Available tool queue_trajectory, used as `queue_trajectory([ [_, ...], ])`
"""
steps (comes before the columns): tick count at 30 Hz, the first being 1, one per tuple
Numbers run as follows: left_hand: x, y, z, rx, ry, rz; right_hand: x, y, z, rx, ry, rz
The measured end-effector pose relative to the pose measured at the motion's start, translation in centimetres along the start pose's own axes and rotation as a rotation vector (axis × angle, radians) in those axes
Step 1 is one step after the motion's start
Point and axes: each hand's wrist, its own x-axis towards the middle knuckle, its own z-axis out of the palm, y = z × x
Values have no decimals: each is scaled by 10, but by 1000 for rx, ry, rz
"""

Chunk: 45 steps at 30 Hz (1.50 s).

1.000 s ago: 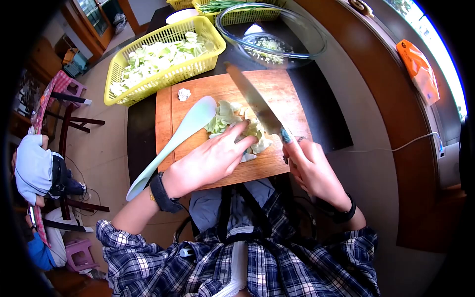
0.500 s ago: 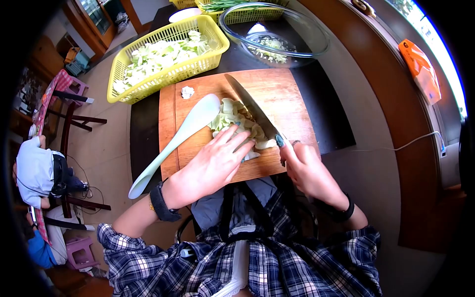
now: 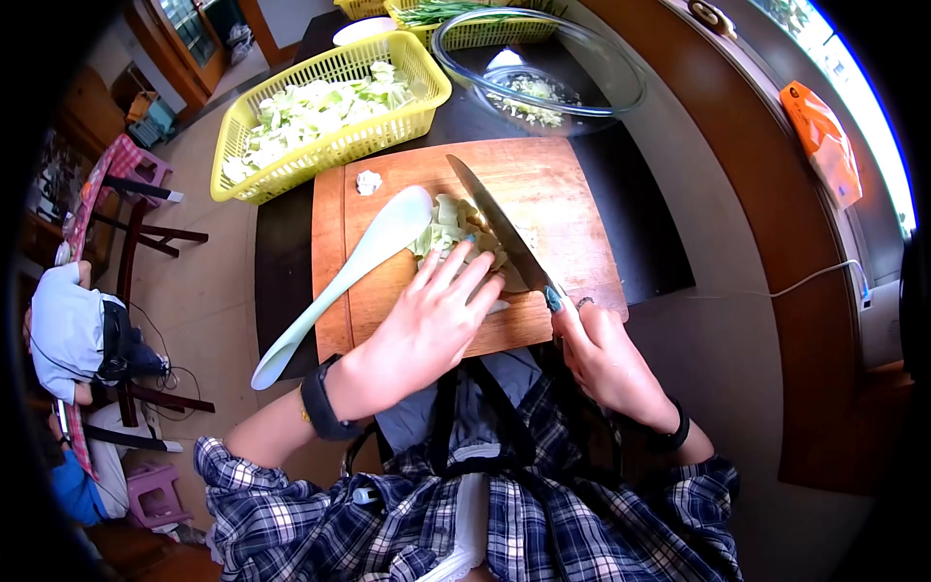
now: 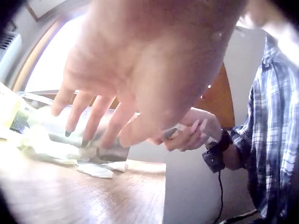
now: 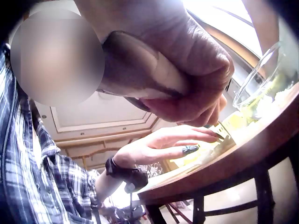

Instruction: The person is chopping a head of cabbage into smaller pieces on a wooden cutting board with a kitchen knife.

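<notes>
A wooden cutting board (image 3: 558, 184) bears a small heap of pale green cut leaves (image 3: 446, 223), which look like cabbage. My left hand (image 3: 422, 320) lies over the near part of the heap, fingers extended and fingertips on the leaves. In the left wrist view the fingers (image 4: 98, 114) hang down straight against the pieces. My right hand (image 3: 606, 359) grips the handle of a kitchen knife (image 3: 497, 215); the handle also shows inside the curled fingers in the right wrist view. The blade slants along the right side of the heap, close to the left fingertips.
A pale green spoon (image 3: 373, 247) lies across the board's left side, near a small white lump (image 3: 369, 182). Behind stand a yellow basket (image 3: 335, 155) of cut leaves and a glass bowl (image 3: 635, 92) with chopped bits. People sit at the far left.
The knife has come down from a raised slant to beside the leaves, then shifted slightly. My left hand has moved a little right and covers more of the heap.
</notes>
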Motion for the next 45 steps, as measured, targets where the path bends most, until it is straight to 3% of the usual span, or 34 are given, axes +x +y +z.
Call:
queue_trajectory([
  [2,-3,6,0,-1,10,8,1,-5,-3,-14,-13,24],
  [4,-5,8,8,-10,-22,-1,11,-22,-16,442,-91,648],
  [5,-5,9,8,-10,-19,-2,10,-24,-17,438,-92,647],
  [7,-5,9,8,-7,-28,-9,4,-26,-16,470,89,607],
  [8,-5,9,8,-7,-28,-11,-1,-20,-13,289,150,308],
  [11,-5,8,6,10,-32,2,2,-8,-10,367,0,433],
  [12,-4,9,5,3,-38,1,6,-17,-10,398,-23,599],
  [13,-4,9,4,-3,-43,-1,6,-13,-11,398,-21,597],
  [15,-5,8,6,6,-38,5,0,0,-9,134,-70,207],
  [17,-4,8,6,17,-28,11,-2,3,-7,47,-25,121],
  [19,-5,8,5,-9,-67,-8,-3,7,2,-158,273,-161],
  [20,-5,8,6,-11,-67,-11,-3,4,0,-158,269,-162],
  [22,-6,7,7,-19,-50,-10,-3,-7,-7,237,73,135],
  [23,-7,7,7,-18,-51,-9,0,-11,-10,238,73,135],
  [25,-7,6,7,-35,-50,-7,9,-16,-16,396,-114,675],
  [26,-7,6,7,-34,-51,-6,8,-13,-15,398,-113,674],
  [28,-6,6,7,-35,-47,-1,1,-5,-13,121,-31,149],
  [37,-5,6,9,-16,-27,-10,-1,3,-4,80,-56,149],
  [39,-8,5,11,-27,-13,-9,-2,10,2,-208,62,-205],
  [40,-9,5,12,-42,1,-6,0,3,-3,-51,-8,-39],
  [44,-8,5,13,-62,10,-12,-1,-12,-9,-31,-42,55],
  [45,-8,5,12,-65,14,-13,1,-18,-7,95,26,130],
])
